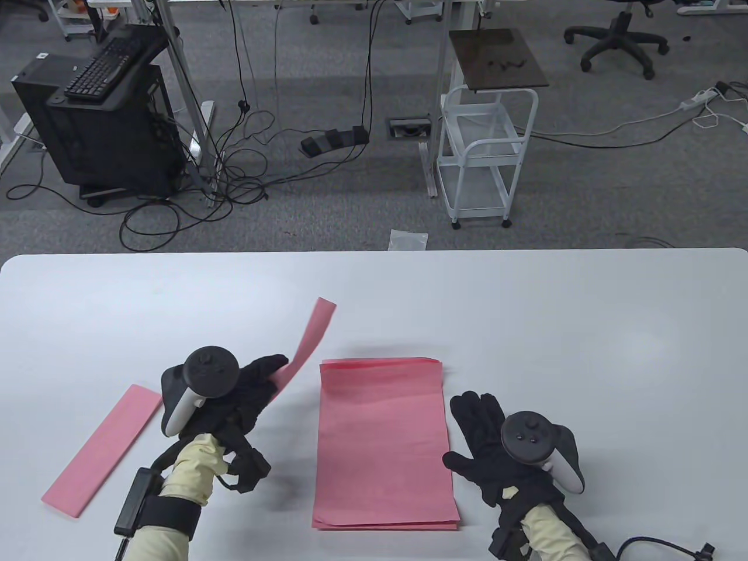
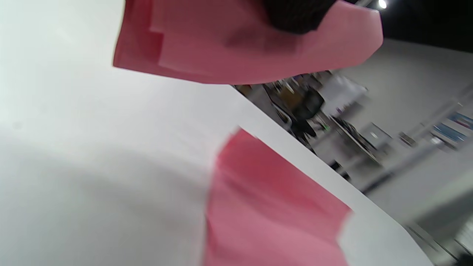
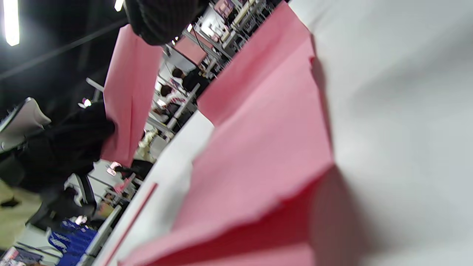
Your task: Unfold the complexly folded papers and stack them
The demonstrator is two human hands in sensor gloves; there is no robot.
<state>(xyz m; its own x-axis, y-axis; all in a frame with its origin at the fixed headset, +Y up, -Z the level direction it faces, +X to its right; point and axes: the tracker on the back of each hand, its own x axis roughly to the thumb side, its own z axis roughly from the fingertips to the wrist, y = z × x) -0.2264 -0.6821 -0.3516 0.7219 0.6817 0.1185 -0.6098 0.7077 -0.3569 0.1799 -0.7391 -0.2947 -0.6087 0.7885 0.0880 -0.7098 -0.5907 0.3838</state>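
My left hand (image 1: 263, 380) grips one end of a folded pink paper strip (image 1: 308, 342) and holds it raised above the table, the strip pointing away and to the right. The strip also shows in the left wrist view (image 2: 229, 48) and in the right wrist view (image 3: 127, 92). A stack of unfolded pink sheets (image 1: 385, 444) lies flat at the table's middle front. My right hand (image 1: 482, 432) lies open and flat on the table just right of the stack, holding nothing. Another folded pink strip (image 1: 105, 441) lies on the table to the left of my left hand.
The white table (image 1: 584, 327) runs to its far edge at mid-frame. Beyond it on the floor stand a white cart (image 1: 485, 158), a black computer tower with a keyboard (image 1: 105, 117) and loose cables.
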